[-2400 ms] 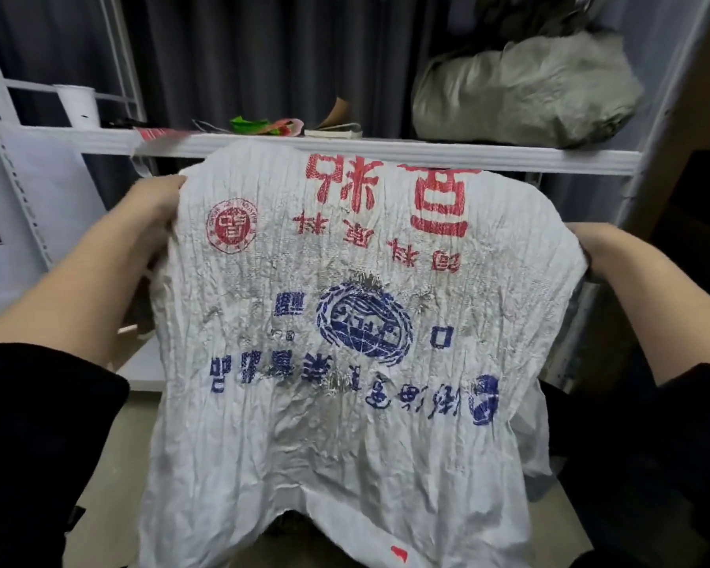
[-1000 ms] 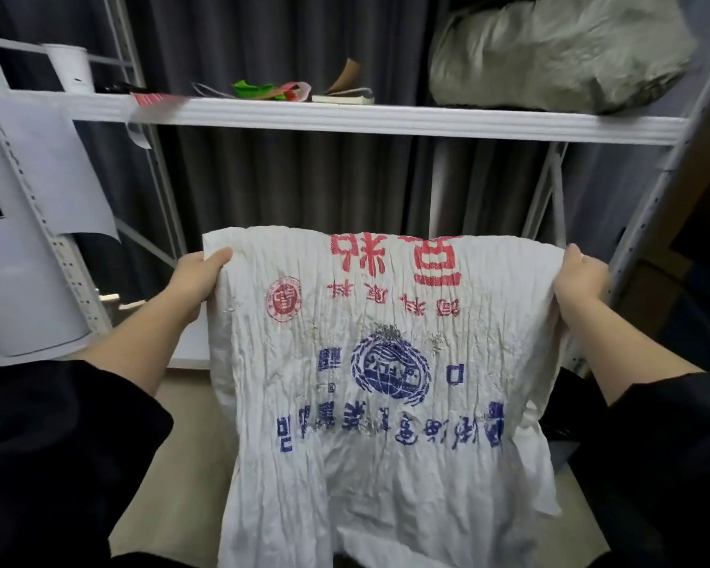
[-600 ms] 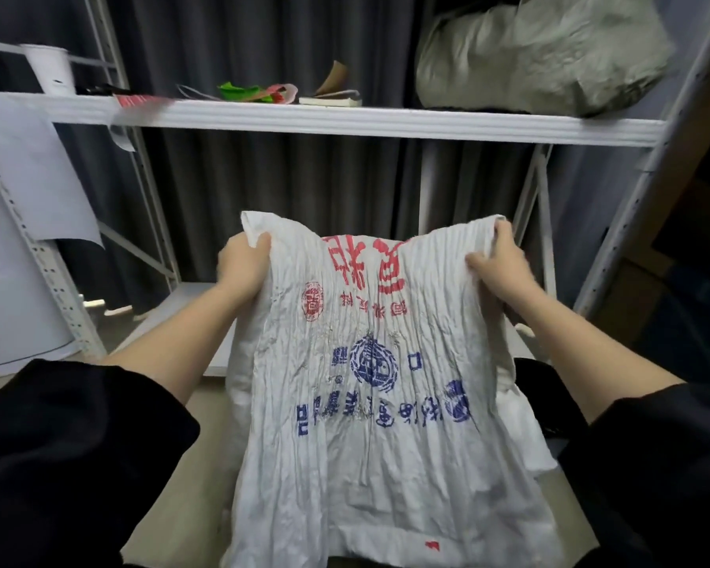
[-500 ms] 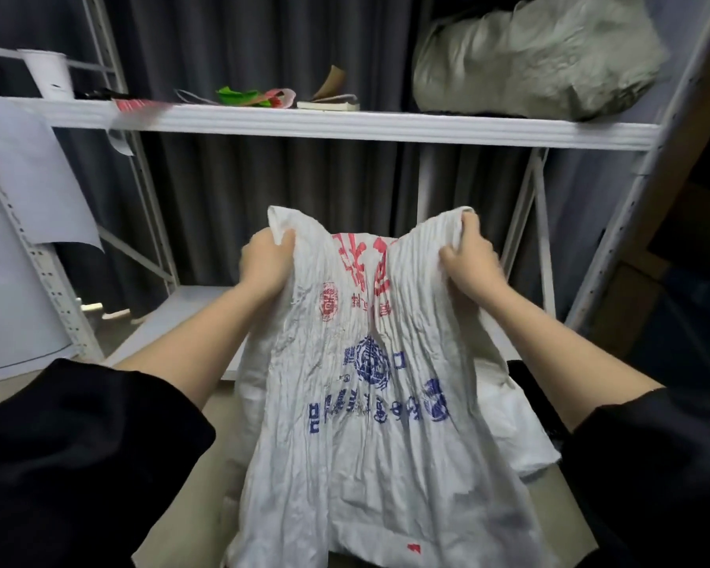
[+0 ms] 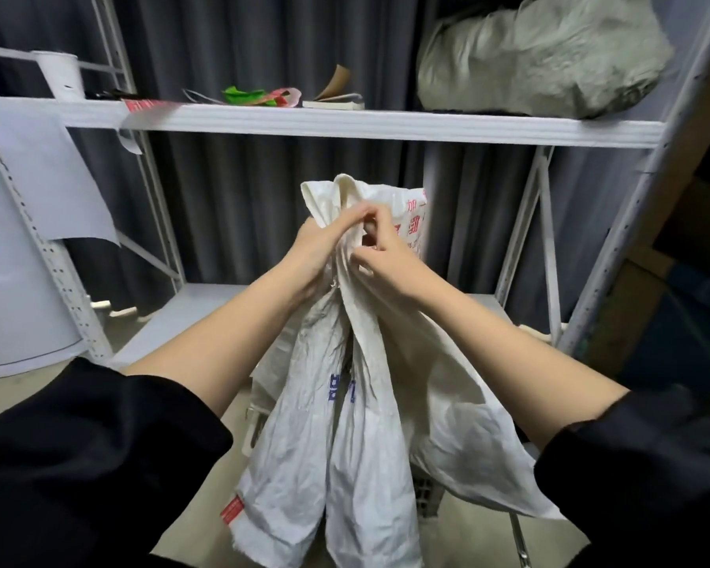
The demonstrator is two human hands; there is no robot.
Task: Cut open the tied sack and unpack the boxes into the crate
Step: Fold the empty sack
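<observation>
Sack [image 5: 345, 424] hangs at frame centre, its top bunched between both hands: left hand [image 5: 318, 250] grips it, right hand [image 5: 380, 256] pinches beside. Shelf [image 5: 345, 123] crosses above, holding a bundle [image 5: 542, 55] upper right.

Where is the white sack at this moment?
In the head view, the white sack hangs at centre, gathered at its top between the left hand and right hand, below the shelf.

Both hands, left hand [image 5: 318, 250] and right hand [image 5: 380, 256], are gripping the bunched top of a crumpled white woven printed sack [image 5: 345, 424], apparently empty, hanging before a white metal shelf [image 5: 345, 123].
</observation>
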